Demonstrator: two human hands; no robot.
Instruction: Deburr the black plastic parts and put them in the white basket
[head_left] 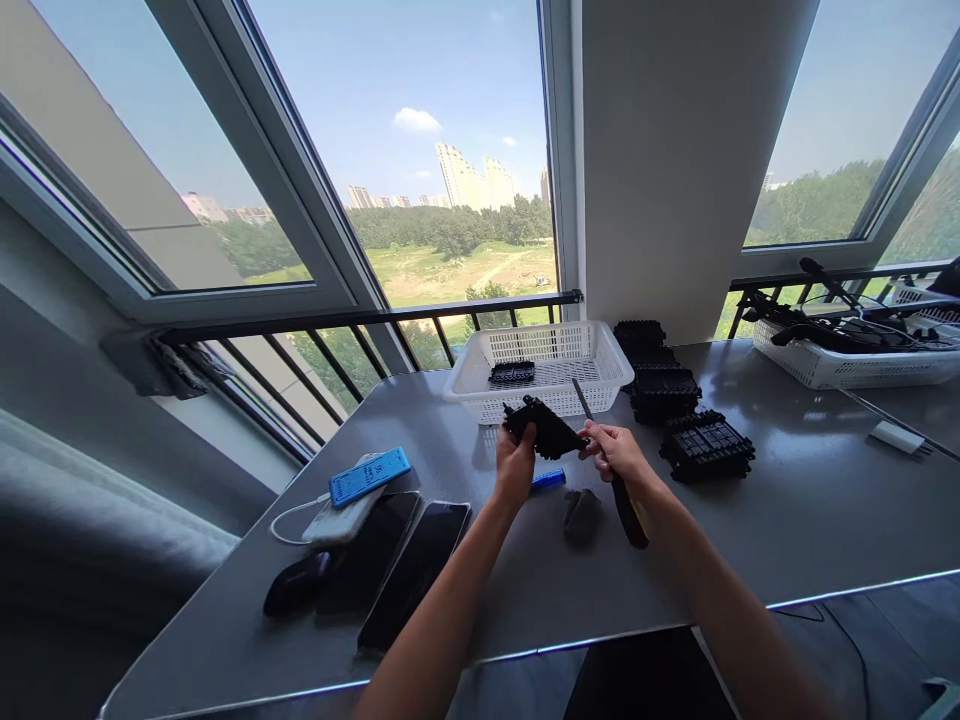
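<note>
You hold a black plastic part (553,430) in your left hand (516,466) above the grey table (802,520), while your right hand (619,458), its fingertips at the part's right corner, grips a slim tool (630,515) with a black-and-yellow handle. Just beyond your hands stands a white basket (480,408) with a similar black piece (512,372) inside, and more black parts (707,445) sit to its right. Nearer you lie a blue object (548,480) and a dark grey lump (582,516), with two dark phones (412,575) off to your left.
</note>
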